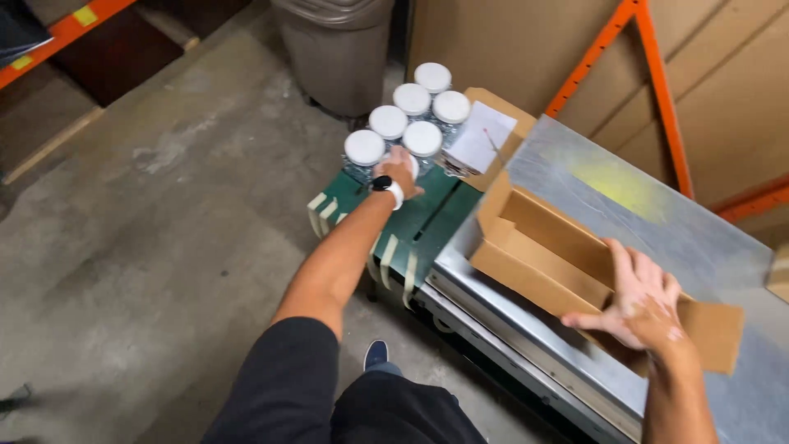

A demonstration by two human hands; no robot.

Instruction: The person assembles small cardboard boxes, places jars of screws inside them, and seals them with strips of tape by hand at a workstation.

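— Where are the jars, and which hand is on them?

— A cluster of clear jars with white lids (408, 111) stands on a dark green surface (427, 218), far and left of centre. The left hand (398, 173) reaches out to them with the arm stretched forward; its fingers curl around the near jar in the cluster, mostly hiding it. A dark watch with a white strap (388, 188) sits on that wrist.

— And the other hand?

— The right hand (637, 298) lies near and to the right, fingers spread fairly wide and pressed flat on the open cardboard box (542, 247). It steadies the box at its near flap (711, 333) rather than gripping anything.

— What does the box rest on?

— A grey metal table (657, 222) with a yellowish patch near its far edge. The box's far end sits just beside the jars.

— Anything else close by?

— A white sheet of paper (482, 136) lies on a cardboard flap right of the jars, touching them. Pale tape strips (393, 255) hang from the green surface's near edge. Farther off stand a grey bin (337, 49) and orange rack beams (649, 74). The floor (148, 230) is bare concrete.
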